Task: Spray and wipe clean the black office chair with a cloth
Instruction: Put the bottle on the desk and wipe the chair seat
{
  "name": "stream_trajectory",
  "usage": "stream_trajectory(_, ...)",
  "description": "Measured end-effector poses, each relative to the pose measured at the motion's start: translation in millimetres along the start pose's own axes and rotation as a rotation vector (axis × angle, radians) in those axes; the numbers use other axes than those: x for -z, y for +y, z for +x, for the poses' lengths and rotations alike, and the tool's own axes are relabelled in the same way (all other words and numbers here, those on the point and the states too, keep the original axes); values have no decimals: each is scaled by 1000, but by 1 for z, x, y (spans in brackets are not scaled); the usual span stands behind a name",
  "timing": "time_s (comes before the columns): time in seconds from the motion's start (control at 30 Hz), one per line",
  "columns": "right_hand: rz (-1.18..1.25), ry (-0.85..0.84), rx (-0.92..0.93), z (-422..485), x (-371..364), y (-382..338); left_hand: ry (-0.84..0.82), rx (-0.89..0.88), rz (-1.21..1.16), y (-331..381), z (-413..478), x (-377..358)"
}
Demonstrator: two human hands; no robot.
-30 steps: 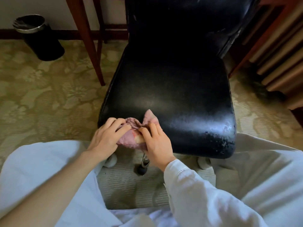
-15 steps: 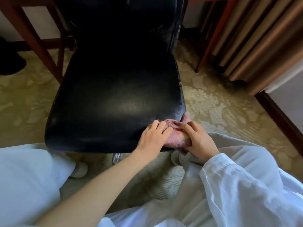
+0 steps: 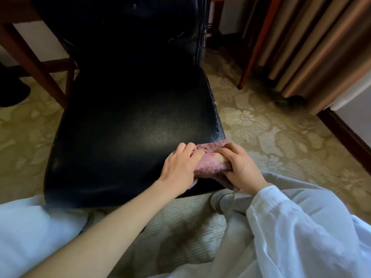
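The black office chair (image 3: 124, 125) stands in front of me, its shiny seat facing up and its backrest dark at the top. A pink cloth (image 3: 208, 161) is bunched at the seat's front right corner. My left hand (image 3: 178, 167) presses on the cloth's left side with fingers curled over it. My right hand (image 3: 241, 167) grips its right side at the seat's edge. Part of the cloth hangs under my hands. No spray bottle is in view.
Wooden desk legs (image 3: 34, 63) stand to the left behind the chair, another leg (image 3: 255, 49) to the right. Brown curtains (image 3: 313, 49) hang at the right. A dark bin (image 3: 12, 93) sits at the far left. Patterned carpet (image 3: 261, 125) surrounds the chair; my knees are close under the seat.
Both hands and the cloth slid from the seat's front left corner along the front edge to its front right corner. My view turned right with them.
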State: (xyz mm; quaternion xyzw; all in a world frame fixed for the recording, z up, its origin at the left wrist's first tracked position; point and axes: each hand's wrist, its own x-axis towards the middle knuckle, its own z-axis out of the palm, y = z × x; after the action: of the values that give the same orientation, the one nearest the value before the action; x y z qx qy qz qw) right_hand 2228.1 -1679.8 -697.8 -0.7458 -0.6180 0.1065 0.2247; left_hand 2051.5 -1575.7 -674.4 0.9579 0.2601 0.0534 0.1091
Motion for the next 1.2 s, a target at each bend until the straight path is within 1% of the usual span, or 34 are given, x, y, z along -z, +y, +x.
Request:
stream_trajectory(0.1, -28, -27, -7, 34, 9, 6, -38, 62, 30, -11, 29, 11)
stream_trajectory(0.17, -57, -48, -26, 60, 16, 12, -58, 101, 9, -19, 52, 18)
stream_trajectory(0.33, -54, -108, -72, 124, 26, 23, -63, 221, -7, -38, 103, 28)
stream_trajectory(0.43, -85, -166, -100, 140, 32, 24, -70, 254, -6, -38, 116, 25)
stream_trajectory(0.53, -69, -152, -111, 133, 31, 25, -90, 247, 19, -33, 112, 22)
stream_trajectory(0.7, 0, -70, -126, 85, 17, 28, -93, 172, 17, -19, 88, 16)
stream_trajectory(0.8, 30, -32, -90, 41, 8, 22, -40, 107, 16, -2, 53, 6)
stream_trajectory(0.9, 25, 4, -23, -11, -4, 10, 0, 11, 69, 14, 6, -13)
stream_trajectory(0.97, -51, 22, 44, -41, -18, 1, 51, -75, 111, 20, -22, -34)
stream_trajectory(1.07, -322, 42, 149, -61, -37, -11, 197, -196, 183, 18, -51, -57)
stream_trajectory(1.1, -394, 63, 168, -61, -41, -16, 233, -211, 194, 16, -58, -60)
stream_trajectory(1.2, -529, 110, 256, -58, -46, -30, 270, -192, 181, 9, -72, -64)
